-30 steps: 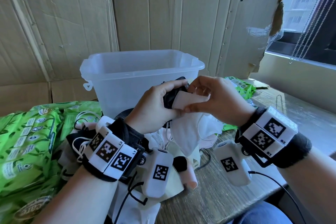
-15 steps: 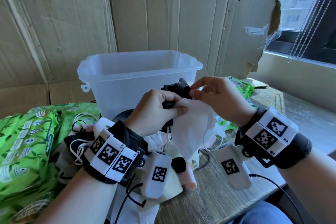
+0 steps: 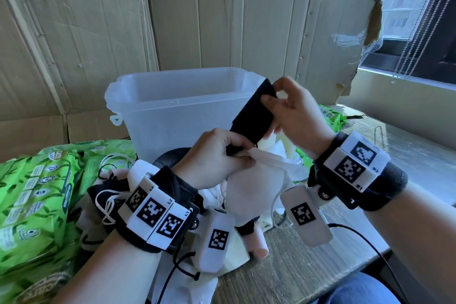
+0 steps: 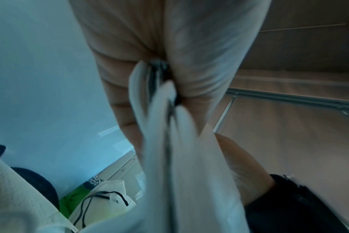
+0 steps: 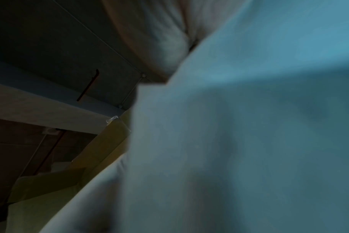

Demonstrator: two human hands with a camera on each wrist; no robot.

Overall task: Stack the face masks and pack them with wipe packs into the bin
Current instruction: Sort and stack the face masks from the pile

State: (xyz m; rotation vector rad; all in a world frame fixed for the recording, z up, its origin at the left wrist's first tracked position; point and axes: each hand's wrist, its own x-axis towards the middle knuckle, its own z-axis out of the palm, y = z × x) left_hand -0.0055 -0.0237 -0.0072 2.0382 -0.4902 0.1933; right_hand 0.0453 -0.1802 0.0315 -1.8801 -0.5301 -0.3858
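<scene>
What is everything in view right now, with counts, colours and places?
bin: one, translucent white, back centre of table.
black face mask: one, held up between both hands before the bin.
white face mask: one, hanging from the left hand.
loose face masks: count unclear, black and white, heaped under the wrists.
wipe packs: several, green, left; more at right.
table: wooden.
left hand: grips both masks.
right hand: pinches the black mask's top.

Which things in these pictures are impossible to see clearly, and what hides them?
- Bin floor: head view, frosted wall hides it.
- Right hand grip: right wrist view, blurred, cloth fills the frame.
- Number of masks held by the left hand: left wrist view, blurred layers.
- Wipe packs: head view, cut off by the left edge.
</scene>
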